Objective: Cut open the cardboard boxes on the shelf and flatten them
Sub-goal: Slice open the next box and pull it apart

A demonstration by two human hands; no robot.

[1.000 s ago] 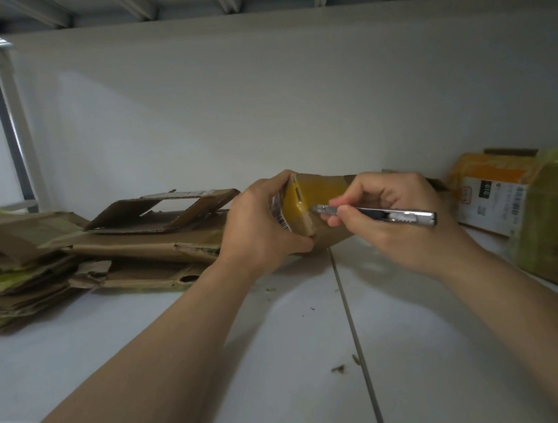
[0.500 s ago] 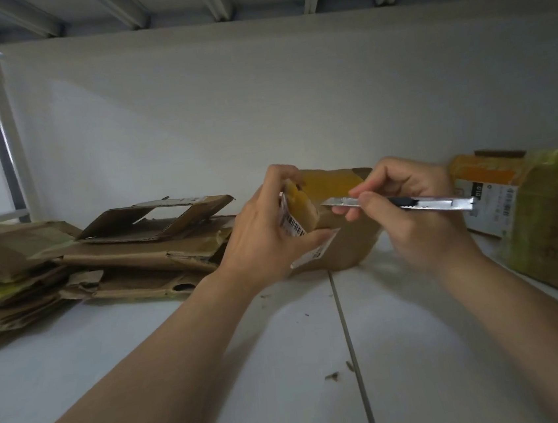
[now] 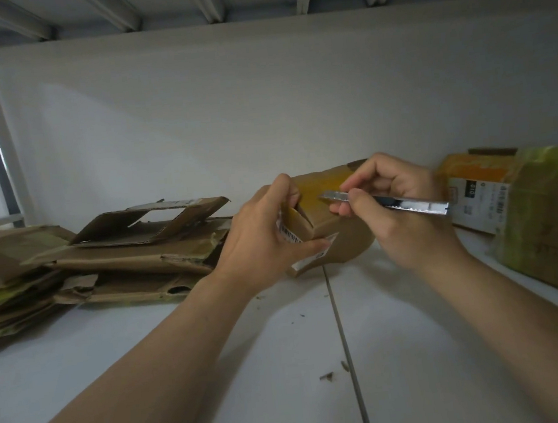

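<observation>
- Left hand: forearm reaches in from near left; thumb and curled fingers grip the left end of the small box.
- Right hand: forearm from near right; thumb and fingers pinch the utility knife, pen-style, tip apparently pointing left.

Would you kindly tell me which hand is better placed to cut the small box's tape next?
The right hand: it grips the knife, tip at the yellow tape on the small box. The left hand grips the box's end, steadying it.

Storeroom: white metal shelf, flattened cardboard stack, taped parcels.
</observation>
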